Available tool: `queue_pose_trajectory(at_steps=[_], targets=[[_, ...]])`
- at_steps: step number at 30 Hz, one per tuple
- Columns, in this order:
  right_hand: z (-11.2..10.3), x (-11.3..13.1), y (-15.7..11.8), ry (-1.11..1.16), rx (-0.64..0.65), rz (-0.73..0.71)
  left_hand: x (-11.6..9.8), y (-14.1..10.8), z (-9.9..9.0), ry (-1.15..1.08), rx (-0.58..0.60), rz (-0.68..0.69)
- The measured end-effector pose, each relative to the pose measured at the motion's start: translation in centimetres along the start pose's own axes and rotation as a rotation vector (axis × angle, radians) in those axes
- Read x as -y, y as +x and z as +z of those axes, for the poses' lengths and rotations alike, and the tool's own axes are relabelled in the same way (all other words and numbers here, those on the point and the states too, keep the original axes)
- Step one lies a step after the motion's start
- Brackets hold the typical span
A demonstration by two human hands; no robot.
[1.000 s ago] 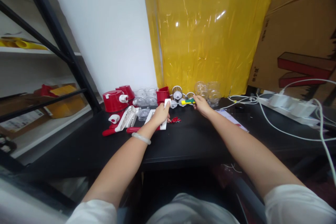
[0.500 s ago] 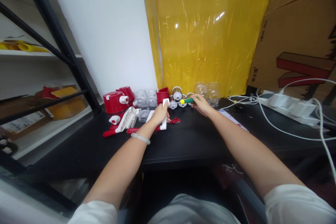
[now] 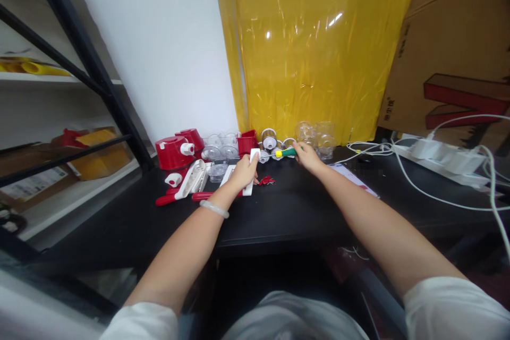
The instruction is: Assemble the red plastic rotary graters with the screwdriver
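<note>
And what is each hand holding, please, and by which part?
The right hand holds a screwdriver by its green handle; the left hand, a white piece by its middle.

We see green and yellow on our screwdriver [image 3: 287, 152], white on the long part [image 3: 247, 189] and milky white on our bracelet [image 3: 215, 209]. Our table [image 3: 298, 223] is black, the tub [image 3: 170, 155] red with a white knob [image 3: 187, 149], the sheeting [image 3: 311, 58] translucent yellow, the carton [image 3: 442, 32] brown, printed red.

L fingers [image 3: 252, 167] grip wht part [image 3: 254, 154]; R fingers [image 3: 298, 150] hold grn/yel screwdriver [image 3: 287, 153].
</note>
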State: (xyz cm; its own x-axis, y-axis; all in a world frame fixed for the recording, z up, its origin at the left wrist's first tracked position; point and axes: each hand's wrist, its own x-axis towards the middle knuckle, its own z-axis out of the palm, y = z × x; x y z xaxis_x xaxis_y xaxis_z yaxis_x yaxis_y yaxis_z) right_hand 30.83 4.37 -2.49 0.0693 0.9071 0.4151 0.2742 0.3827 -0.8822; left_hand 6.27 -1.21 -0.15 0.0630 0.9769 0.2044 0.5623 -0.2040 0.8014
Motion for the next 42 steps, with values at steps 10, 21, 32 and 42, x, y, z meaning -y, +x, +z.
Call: queue_pose_trajectory(at_steps=[10, 21, 32, 42], targets=[[1.0, 0.3, 0.3, 0.407, -0.050, 0.102, -0.4, 0.0, 0.3, -0.151, -0.018, -0.055], [0.9, 1.2, 0.0, 0.478, -0.012, 0.106, -0.7, 0.1, 0.5, -0.281, 0.007, -0.160], [0.1, 0.7, -0.1, 0.068, -0.001, 0.049, 0.4, 0.2, 0.1, 0.022, -0.027, 0.016], [0.9, 1.4, -0.3, 0.455, -0.004, 0.215, -0.6, -0.1, 0.2, -0.169, -0.031, -0.068]])
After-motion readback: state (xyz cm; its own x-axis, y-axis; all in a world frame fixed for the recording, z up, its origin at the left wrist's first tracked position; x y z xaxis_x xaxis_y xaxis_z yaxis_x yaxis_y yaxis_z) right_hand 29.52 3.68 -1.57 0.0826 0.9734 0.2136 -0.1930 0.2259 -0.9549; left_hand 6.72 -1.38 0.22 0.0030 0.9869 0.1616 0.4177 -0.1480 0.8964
